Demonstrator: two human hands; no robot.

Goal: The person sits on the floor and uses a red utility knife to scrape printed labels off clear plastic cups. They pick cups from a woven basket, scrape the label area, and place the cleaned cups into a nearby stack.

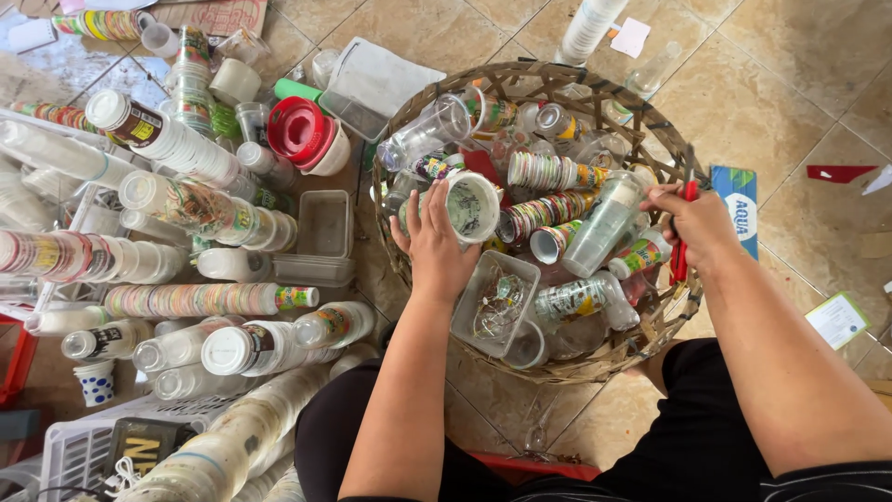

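Observation:
A round woven basket [595, 85] sits on the tiled floor in front of me, filled with several used plastic cups. My left hand [435, 244] grips a clear plastic cup [472, 206] by its rim, mouth facing up, at the basket's left side. My right hand [699, 223] is at the basket's right rim, closed around a red-handled cutting tool [682, 253], and touches a clear cup [604, 225] lying beside it. Stacks of nested cups with coloured rims [548, 173] lie in the basket's middle. A clear rectangular tray [494, 303] rests near my left wrist.
Long stacks of nested cups [200, 209] cover the floor at left. A red lid [299, 130], clear rectangular containers [323, 225] and a white crate [79, 451] lie there too. Paper scraps [836, 320] and a blue label [740, 206] lie on the tiles at right.

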